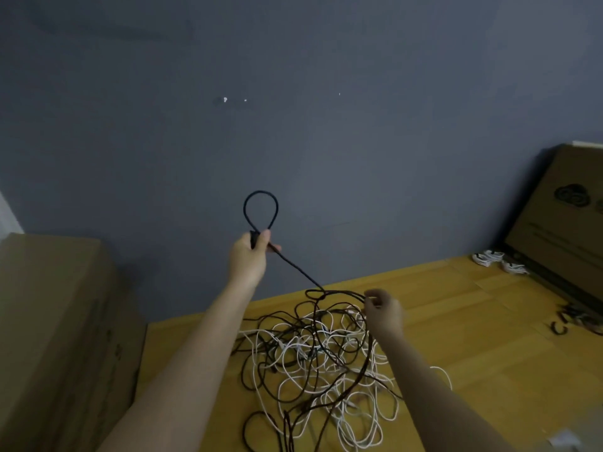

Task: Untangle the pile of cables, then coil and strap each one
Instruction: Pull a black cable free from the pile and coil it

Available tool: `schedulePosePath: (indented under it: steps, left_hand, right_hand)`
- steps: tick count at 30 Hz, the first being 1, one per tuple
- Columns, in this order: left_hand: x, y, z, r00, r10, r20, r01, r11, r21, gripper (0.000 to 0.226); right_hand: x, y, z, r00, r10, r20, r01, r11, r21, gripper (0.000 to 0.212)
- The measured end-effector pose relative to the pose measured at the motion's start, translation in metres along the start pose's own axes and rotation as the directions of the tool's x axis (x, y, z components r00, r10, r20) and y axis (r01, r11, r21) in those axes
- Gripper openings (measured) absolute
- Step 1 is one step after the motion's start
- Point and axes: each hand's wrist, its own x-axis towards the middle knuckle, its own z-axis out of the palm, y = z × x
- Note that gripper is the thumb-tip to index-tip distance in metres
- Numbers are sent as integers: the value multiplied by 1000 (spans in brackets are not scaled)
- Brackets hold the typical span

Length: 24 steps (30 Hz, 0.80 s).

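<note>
Hands both clamped on thin black cable (295, 267): left hand (249, 252) up w/ small loop, right hand (383, 309) pinching lower, nearer black-and-white tangled cable pile (313, 363) on wooden floor (473, 321); cable slants down-right btwn them.

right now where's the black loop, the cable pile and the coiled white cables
black loop (261, 192), head view, top of the arc above the left hand
cable pile (313, 370), head view, tangled middle
coiled white cables (489, 257), head view, bundle by the far box
</note>
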Motion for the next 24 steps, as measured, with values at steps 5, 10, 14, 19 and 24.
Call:
schedulePosePath:
  steps: [5,10,14,19,24]
  left_hand:
    - [7,4,2,998,27,-52,-27,1000,5,29]
    - [20,0,-11,968,-24,-248,-7,992,-123,34]
    - [24,0,-21,960,-24,-280,-19,989,-149,33]
    - [10,10,-4,997,28,-65,-36,992,-125,30]
    - [-3,25,19,994,48,95,-38,994,-103,19]
  right_hand:
    - [16,28,-1,991,107,-80,-118,981,-156,20]
    - [26,36,-1,974,204,-100,-217,967,-137,19]
    - [26,37,4,966,235,-110,-237,972,-1,20]
    - [15,6,12,999,52,16,-53,997,63,38]
    - [-15,-40,27,823,-404,399,407,910,81,52]
